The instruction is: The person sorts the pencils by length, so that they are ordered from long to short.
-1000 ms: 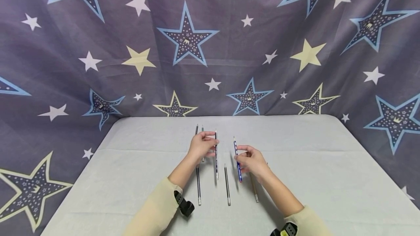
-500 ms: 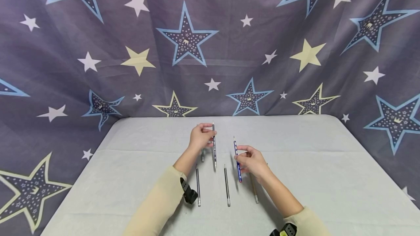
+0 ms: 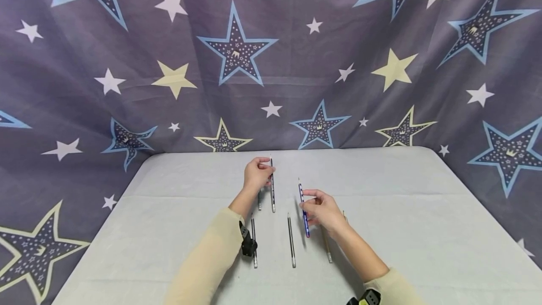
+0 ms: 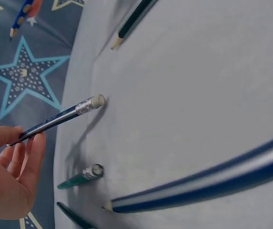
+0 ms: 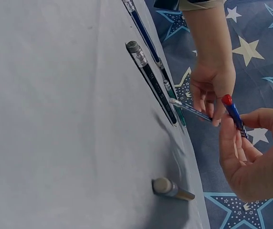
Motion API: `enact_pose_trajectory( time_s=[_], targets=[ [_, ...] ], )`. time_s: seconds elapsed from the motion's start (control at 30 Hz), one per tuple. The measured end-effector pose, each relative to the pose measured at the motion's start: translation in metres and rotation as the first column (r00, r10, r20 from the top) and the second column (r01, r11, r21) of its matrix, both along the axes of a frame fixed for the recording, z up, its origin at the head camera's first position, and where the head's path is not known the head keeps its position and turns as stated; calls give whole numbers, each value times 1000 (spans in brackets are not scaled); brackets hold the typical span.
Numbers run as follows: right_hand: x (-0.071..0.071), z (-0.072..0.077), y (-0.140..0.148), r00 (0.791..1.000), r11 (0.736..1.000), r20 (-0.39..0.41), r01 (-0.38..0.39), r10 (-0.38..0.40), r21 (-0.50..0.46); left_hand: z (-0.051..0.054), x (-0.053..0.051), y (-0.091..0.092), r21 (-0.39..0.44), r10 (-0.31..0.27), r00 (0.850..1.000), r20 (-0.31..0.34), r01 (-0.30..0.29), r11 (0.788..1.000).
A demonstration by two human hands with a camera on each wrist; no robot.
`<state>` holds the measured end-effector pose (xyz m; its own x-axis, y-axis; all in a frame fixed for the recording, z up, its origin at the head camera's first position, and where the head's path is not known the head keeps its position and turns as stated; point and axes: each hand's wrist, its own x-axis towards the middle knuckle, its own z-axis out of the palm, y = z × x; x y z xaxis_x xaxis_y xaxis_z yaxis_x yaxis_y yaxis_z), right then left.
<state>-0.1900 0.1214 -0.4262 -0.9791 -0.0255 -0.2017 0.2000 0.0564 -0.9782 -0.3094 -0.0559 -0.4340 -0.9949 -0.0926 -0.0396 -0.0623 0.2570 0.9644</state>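
Observation:
My left hand [image 3: 256, 174] pinches a dark blue and silver pencil [image 3: 273, 194] near its pointed end, over the back of the table. Its white eraser [image 4: 98, 100] faces the left wrist camera. To the right and nearer, my right hand [image 3: 323, 211] holds a blue patterned pencil [image 3: 304, 215] between thumb and fingers. A red end [image 5: 227, 99] tops that pencil in the right wrist view. Beneath the left forearm lies a green pencil [image 4: 80, 176], partly hidden in the head view. A tan pencil [image 3: 327, 247] lies under the right hand, partly covered by the wrist.
A dark pencil [image 3: 291, 244] lies on the white-covered table [image 3: 423, 229] between the arms. Beside the left wrist strap is a blue and silver pencil [image 4: 203, 181]. Another dark pencil [image 4: 74, 217] shows near the green one. A star-patterned cloth [image 3: 292, 55] hangs behind.
My left hand has moved toward the back of the table and slightly left, carrying its pencil along. The right hand keeps nearly the same place and hold.

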Motion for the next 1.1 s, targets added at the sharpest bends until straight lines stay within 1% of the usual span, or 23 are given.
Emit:
enact_pose_trajectory(
  time_s=[0.13,0.27,0.4,0.67,0.77,0.93,1.1],
  targets=[
    [-1,0,-1,1000,1000,1,4,-4,6,-8,-3,-3,-37,1,1000,9,-1,999],
    [-1,1,0,1000,1000,2,6,-6,6,-15,-6,-5,-75,16,999,31,-14,997],
    [0,0,0,1000,1000,5,4,-4,1,-18,-9,-4,-99,21,999,50,-16,995],
    [0,-1,2,1000,1000,4,-1,1,7,-23,-11,-1,-165,7,999,53,2,986],
    [1,0,2,1000,1000,1,-1,1,10,-24,-11,0,-215,-7,999,45,16,977],
    [2,0,3,1000,1000,3,-9,9,8,-22,-11,3,-298,-26,999,30,33,954],
    [0,-3,3,1000,1000,8,-11,10,14,-22,-8,5,-336,-47,999,13,49,940]
  ],
)
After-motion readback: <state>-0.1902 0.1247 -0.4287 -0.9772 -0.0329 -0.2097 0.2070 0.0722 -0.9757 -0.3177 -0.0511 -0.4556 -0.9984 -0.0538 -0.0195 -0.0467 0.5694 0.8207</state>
